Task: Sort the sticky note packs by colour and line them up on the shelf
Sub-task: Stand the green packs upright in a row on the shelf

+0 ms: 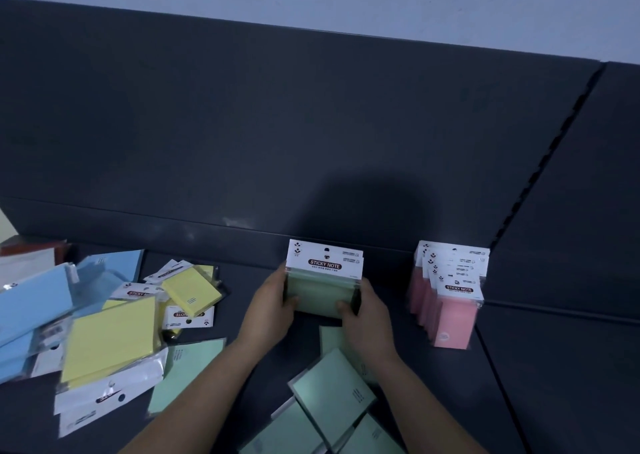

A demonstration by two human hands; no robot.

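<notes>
We hold a small bundle of green packs [323, 289] upright on the shelf [540, 367], our left hand [273, 306] and right hand [363, 310] clamped on its two sides, well left of the finished pink row [450, 292]. To do this well, we should square the header cards flush, press the bundle back against the rear panel [311, 135], then add the loose green packs [332, 394] lying nearer us.

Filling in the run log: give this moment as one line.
left hand + right hand: grip upright stack of green sticky note packs | standing row of pink sticky note packs: lined up | yellow, blue: unsorted
</notes>
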